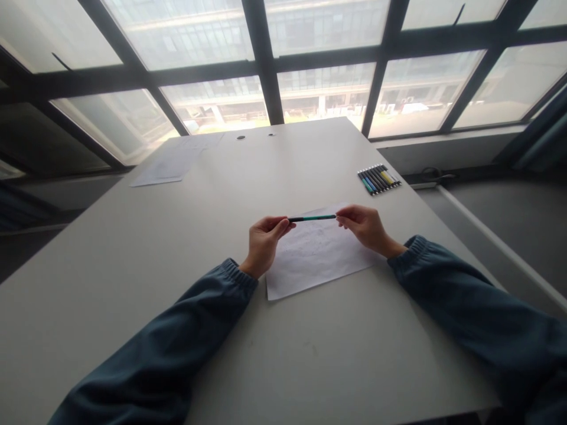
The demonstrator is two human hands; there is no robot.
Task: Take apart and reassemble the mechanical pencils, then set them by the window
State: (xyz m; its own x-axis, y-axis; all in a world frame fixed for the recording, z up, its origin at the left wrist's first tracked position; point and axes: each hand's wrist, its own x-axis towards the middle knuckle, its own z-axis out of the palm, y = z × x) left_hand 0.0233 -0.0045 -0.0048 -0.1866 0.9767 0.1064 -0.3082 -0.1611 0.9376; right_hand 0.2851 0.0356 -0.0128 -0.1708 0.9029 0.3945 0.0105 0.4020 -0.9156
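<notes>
A slim pen [313, 218], dark at its left part and green along the middle, is held level between my two hands. My left hand [266, 239] pinches its dark left end between thumb and fingers. At the other end, the fingertips of my right hand [363, 225] close on the tip. Below the pen a white sheet of paper [310, 265] with faint marks lies on the table, partly covered by my hands.
To the right, a row of several pens [378, 179] lies side by side near the edge of the white table [212, 200]. More paper sheets [163, 162] lie at the far left. Two small round fittings show near the back, and windows stand beyond.
</notes>
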